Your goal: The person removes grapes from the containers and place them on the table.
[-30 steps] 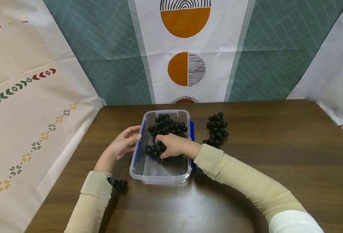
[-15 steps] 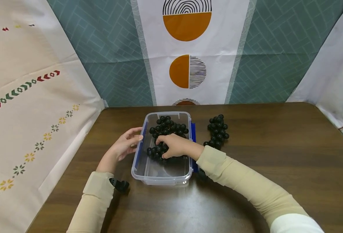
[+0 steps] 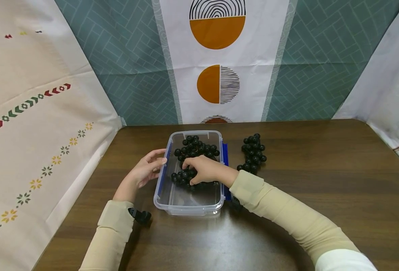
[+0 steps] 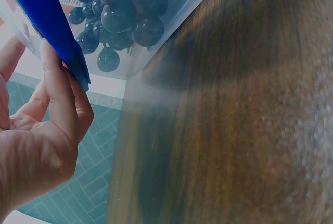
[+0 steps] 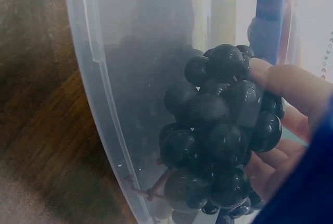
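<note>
A clear plastic food container (image 3: pixel 187 206) with blue side latches stands lidless on the table, dark grapes inside. My right hand (image 3: pixel 206 169) reaches in over its right side, gripping a bunch of black grapes (image 3: pixel 183 175), with thumb and fingers around the bunch. In the right wrist view those grapes (image 5: pixel 208 107) show through the wall, against the fingers (image 5: pixel 291 81). Another bunch (image 3: pixel 192 145) lies deeper in the container. My left hand (image 3: pixel 146 169) rests at the left side, fingertips on the rim and the blue latch flap (image 4: pixel 49 21). The right hand's palm side is hidden in the head view.
One more bunch of black grapes (image 3: pixel 252 152) lies on the wooden table (image 3: pixel 321 169), right of the container. Its lower end is partly behind the right sleeve (image 3: pixel 270 195). A teal and white curtain (image 3: pixel 131 75) hangs behind the table's far edge, with patterned cloth (image 3: pixel 33 150) at left.
The head view has tilted slightly, so the whole scene sits a little lower. Both hands, the container and the grapes keep nearly the same places relative to each other.
</note>
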Tool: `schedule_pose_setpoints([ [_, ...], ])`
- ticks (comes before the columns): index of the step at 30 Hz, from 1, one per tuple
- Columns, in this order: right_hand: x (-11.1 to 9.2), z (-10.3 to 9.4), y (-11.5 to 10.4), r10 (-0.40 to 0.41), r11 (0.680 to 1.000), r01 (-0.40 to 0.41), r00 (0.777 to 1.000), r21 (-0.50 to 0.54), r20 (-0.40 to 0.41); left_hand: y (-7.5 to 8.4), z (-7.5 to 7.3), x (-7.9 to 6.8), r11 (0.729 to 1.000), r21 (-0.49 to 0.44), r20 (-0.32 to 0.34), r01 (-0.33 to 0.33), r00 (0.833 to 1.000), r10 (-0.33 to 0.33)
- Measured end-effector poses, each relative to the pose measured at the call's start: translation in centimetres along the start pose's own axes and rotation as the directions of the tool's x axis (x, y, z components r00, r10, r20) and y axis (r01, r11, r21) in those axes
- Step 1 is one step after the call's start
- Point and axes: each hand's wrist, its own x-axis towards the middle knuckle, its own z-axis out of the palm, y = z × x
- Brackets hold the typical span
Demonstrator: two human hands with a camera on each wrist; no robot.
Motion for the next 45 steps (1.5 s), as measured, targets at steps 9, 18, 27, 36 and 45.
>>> schedule_pose_setpoints([
  [9,-0.02,0.14,0.15,0.001,1.000,-0.001,1.000,-0.005,-0.009,-0.13,0.02,0.11,1.000,-0.013,-0.003,0.005,1.000,-0.006],
  [18,-0.03,0.17,0.24,-0.007,1.000,0.007,1.000,0.005,-0.009,-0.22,-0.02,0.16,1.000,-0.020,-0.001,0.004,1.000,-0.004],
  [27,-0.22,-0.24,0.00,-0.034,0.999,0.034,0.999,0.019,0.000,-0.04,0.03,0.18,1.000,-0.019,0.005,0.006,1.000,-0.005],
  [36,-0.19,-0.36,-0.20,-0.039,0.999,0.039,0.999,0.021,0.006,0.10,-0.12,0.29,1.000,0.007,0.007,0.016,1.000,-0.016],
  [45,-0.41,-0.41,-0.58,-0.035,0.998,0.036,0.999,0.051,-0.014,0.00,-0.07,0.13,1.000,0.008,0.002,0.014,1.000,-0.014],
])
